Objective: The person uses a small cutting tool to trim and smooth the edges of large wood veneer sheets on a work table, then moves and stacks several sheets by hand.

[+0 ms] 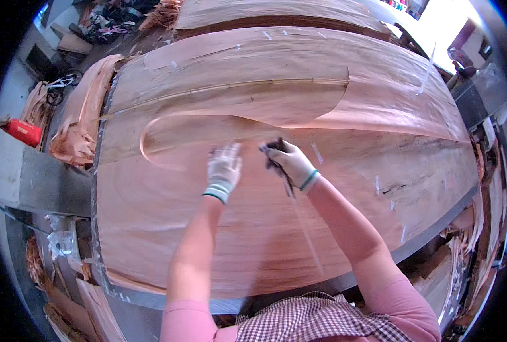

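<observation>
Wide sheets of thin pinkish wood veneer [236, 228] cover the table in front of me. My left hand [224, 166], in a white glove with a green cuff, is over the sheet with its fingers stretched forward; motion smears the fingertips. To its right, my right hand [294, 163], gloved alike, is closed on a dark hand tool [275, 165] whose exact kind I cannot make out. A pale narrow strip [307, 233] trails from below that tool toward me. Just beyond my hands, a loose veneer piece [191, 126] curls up in a rounded fold.
Short white tape pieces [377, 184] dot the veneer. A long, thin split [225, 86] crosses the far part. Another veneer stack [282, 14] stands behind the table. Bundled veneer scraps [82, 125] and a red object [24, 132] are at the left; more scraps [436, 273] lie at the right.
</observation>
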A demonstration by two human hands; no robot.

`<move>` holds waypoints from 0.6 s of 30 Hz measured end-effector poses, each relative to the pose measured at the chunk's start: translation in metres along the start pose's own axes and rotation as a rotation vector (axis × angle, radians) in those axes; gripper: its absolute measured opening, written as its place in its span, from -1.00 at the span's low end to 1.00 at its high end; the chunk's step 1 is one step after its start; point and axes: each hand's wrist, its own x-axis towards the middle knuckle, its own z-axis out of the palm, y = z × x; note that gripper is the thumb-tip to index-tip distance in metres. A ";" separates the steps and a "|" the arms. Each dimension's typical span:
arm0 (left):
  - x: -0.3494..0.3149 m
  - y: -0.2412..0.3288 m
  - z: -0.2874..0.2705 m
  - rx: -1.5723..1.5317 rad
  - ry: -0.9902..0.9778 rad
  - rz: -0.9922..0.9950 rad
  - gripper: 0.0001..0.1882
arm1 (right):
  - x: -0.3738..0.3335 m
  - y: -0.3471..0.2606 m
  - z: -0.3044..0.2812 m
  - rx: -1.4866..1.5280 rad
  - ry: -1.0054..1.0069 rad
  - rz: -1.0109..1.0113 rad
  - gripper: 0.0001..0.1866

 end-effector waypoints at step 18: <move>0.007 -0.096 -0.020 0.114 -0.085 0.173 -0.45 | 0.080 0.050 0.106 -0.606 0.069 0.136 -0.82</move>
